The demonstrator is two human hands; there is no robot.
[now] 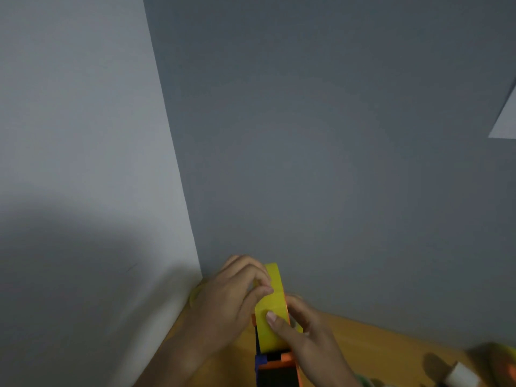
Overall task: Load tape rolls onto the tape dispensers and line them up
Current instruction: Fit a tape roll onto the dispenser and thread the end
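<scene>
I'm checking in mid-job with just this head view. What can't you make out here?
- Dispenser: lower part cut off by the bottom edge; its hub is hidden by the yellow roll.
- Whether the roll is fully seated: covered by the left hand and right hand.
- Objects at bottom right: blurred and cropped by the corner, unidentifiable.
- Other dispensers or rolls: the camera mostly shows wall.

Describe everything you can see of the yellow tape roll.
The tape roll is wide, opaque yellow with a smooth matte band. It stands on edge in an orange and black dispenser above a wooden table, near the wall corner. The left hand pinches its upper edge; the right hand grips its side, thumb pressed on the band. Its core is hidden.
</scene>
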